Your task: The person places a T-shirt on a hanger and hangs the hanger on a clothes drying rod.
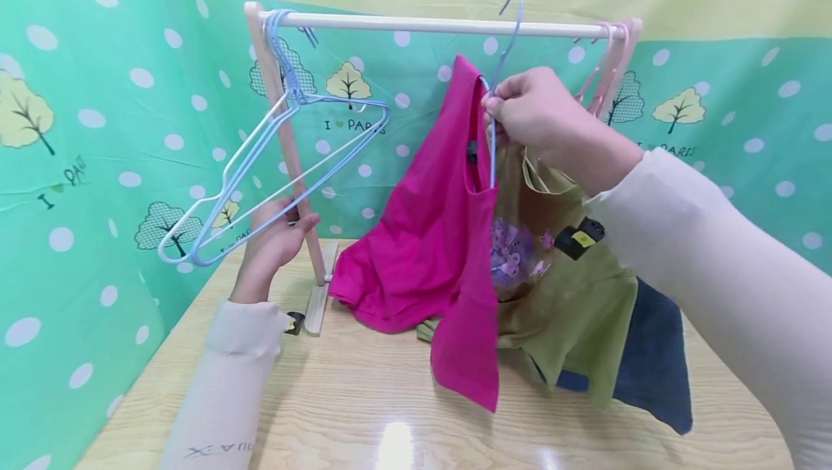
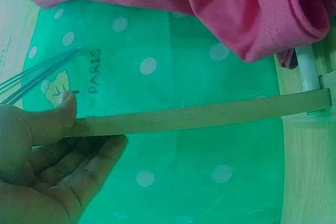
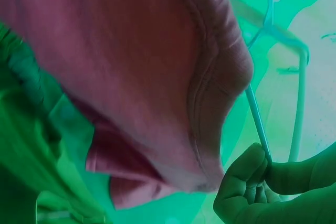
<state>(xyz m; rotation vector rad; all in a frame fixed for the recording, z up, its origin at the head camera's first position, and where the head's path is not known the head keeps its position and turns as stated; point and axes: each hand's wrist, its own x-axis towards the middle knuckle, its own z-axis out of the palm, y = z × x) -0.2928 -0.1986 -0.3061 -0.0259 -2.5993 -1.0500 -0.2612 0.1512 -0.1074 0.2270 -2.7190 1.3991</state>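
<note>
My right hand (image 1: 539, 109) pinches a light-blue clothes hanger (image 1: 513, 37) just below its hook, between thumb and fingers. A magenta garment (image 1: 416, 239) hangs from that hanger, its lower part draping onto the table. The hook stands in front of the rack's white bar; whether it touches the bar I cannot tell. My left hand (image 1: 276, 235) holds the left wooden post (image 2: 199, 116) of the clothes rack low down, the thumb on one side and the fingers on the other. Bare blue and white hangers (image 1: 295, 94) hang from the bar's left end, in front of that post.
Pink hangers (image 1: 625, 40) hang at the right end of the bar (image 1: 422, 23). Behind my right arm hangs an olive-green shirt (image 1: 578, 311) with a purple print, and a dark-blue garment (image 1: 656, 362) beyond it. The rack stands on a wood-grain table (image 1: 338, 398) before a dotted green curtain (image 1: 130, 167).
</note>
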